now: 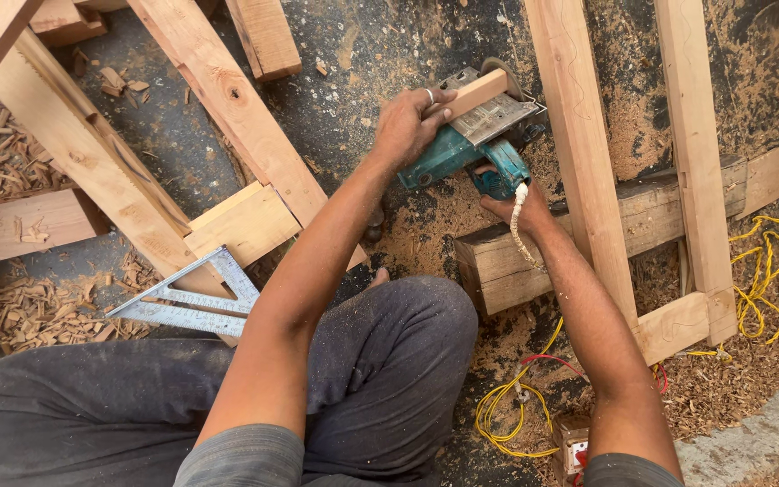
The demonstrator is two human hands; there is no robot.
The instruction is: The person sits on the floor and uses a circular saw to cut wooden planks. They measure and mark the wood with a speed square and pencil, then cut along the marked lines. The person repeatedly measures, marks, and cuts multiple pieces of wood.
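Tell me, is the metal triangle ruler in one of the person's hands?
No, the metal triangle ruler lies on the floor by the knee, while the left hand presses a small wood block and the right hand grips the teal power tool.

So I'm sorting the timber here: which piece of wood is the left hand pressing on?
The small short block lying across the teal power tool, under the left hand. The other pieces are long boards on the sawdust-covered floor, untouched.

Metal square [193, 298] lies left of the saw [475, 149], beam [534, 248] beneath.
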